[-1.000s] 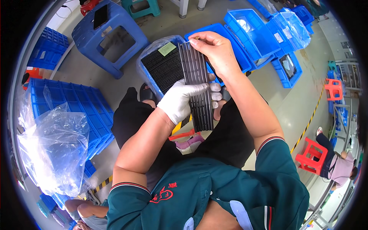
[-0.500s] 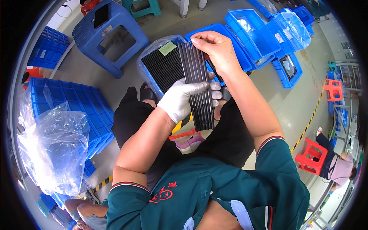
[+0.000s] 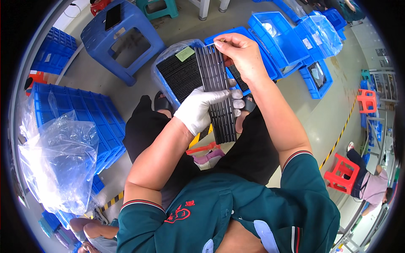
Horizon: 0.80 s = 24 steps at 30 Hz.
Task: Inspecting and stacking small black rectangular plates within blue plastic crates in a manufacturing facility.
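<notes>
My left hand [image 3: 197, 110], in a white glove, is wrapped round a bundle of long black ribbed strips [image 3: 216, 80] that lie side by side, tilted slightly. Its fingertips come out at the right side of the bundle. At the bundle's far end is my bare right hand [image 3: 242, 55], thumb and forefinger pinched together on a thin pale rod [image 3: 211, 44] lying across the strip ends. A small brass-coloured bit shows by the fingertips. Behind the bundle, a plastic-lined blue crate [image 3: 158, 78] holds rows of similar black strips [image 3: 179, 76], with a green paper note [image 3: 184, 53] on top.
A blue stool [image 3: 126, 40] with a phone [image 3: 113, 17] stands at the far left. Stacked blue crates [image 3: 80, 118] under clear plastic [image 3: 59, 160] rise at my left. More blue bins [image 3: 280, 38] lie at the far right. Other people sit at the lower left and right.
My right hand has shifted slightly to the right at the bundle's far end, and a thin pale rod now shows left of its fingertips. My left hand keeps its hold.
</notes>
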Available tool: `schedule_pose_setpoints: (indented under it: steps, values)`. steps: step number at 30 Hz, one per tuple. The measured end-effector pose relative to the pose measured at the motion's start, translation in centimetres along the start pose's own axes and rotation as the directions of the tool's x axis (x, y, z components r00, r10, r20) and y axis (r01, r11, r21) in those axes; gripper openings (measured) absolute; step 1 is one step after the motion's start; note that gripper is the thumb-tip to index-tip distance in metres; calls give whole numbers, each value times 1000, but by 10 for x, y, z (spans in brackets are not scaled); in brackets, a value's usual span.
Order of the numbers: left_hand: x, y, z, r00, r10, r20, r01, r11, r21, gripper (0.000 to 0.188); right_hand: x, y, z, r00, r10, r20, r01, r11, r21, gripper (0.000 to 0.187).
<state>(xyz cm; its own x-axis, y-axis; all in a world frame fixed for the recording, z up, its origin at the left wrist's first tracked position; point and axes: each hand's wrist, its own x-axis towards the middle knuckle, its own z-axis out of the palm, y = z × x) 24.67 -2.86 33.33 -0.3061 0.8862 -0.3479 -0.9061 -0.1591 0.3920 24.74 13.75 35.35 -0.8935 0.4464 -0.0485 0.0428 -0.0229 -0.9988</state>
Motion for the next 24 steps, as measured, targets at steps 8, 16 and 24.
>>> schedule_pose_setpoints:
  steps: [8,16,24]
  values:
    - [1,-1,-2,1000,6,8,-6,1000,-15,33,1,6,3,999,-25,-27,25,1000,5,17]
    - [-3,3,-4,998,53,-21,-54,997,-51,28,0,-5,-4,954,-288,-84,274,950,-151,17]
    - [-15,19,-3,986,131,-99,-136,990,-42,23,-42,-23,-5,908,-374,188,418,824,-382,8]
